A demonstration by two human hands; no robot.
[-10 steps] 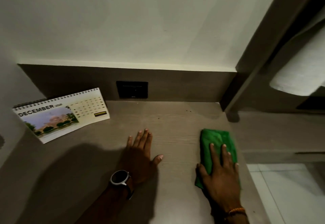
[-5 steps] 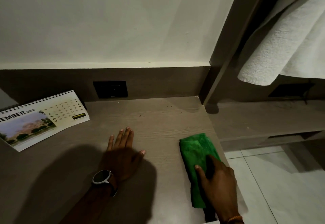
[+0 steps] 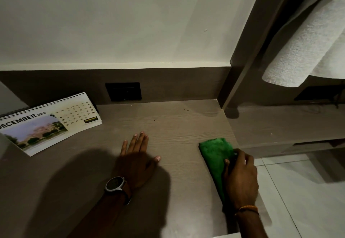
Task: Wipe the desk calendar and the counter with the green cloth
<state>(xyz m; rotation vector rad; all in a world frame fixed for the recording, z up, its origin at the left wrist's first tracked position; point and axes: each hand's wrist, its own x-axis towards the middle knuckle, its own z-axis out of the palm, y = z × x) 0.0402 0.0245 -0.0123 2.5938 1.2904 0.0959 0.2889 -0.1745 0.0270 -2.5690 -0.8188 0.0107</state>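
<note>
Right hand point(image 3: 240, 180) curled over the near half of the green cloth point(image 3: 214, 155), fingers bent and bunching the fabric at the right edge of the counter point(image 3: 177, 131), thumb pressed onto the cloth's top face. Left hand point(image 3: 137, 161) flat on the wood, fingers spread, palm down, gripping nothing, a watch point(image 3: 114, 183) on the wrist. Cloth folded into a long strip, long axis running from near the body away toward the back wall, slightly angled left at the far end, far half uncovered. Desk calendar point(image 3: 46, 124) upright on its easel at the far left, tilted back, long edge roughly across the view, well apart from the cloth. Between cloth and calendar: bare counter and the resting left hand. Calendar nearer the left hand, yet cloth held by the right, so likely a leftward sweep across the counter with the right hand, or a steadying grasp on the calendar by the left. Small dark specks point(image 3: 185, 110) on the counter near the back, beyond the cloth's far end, probably still unwiped.
</note>
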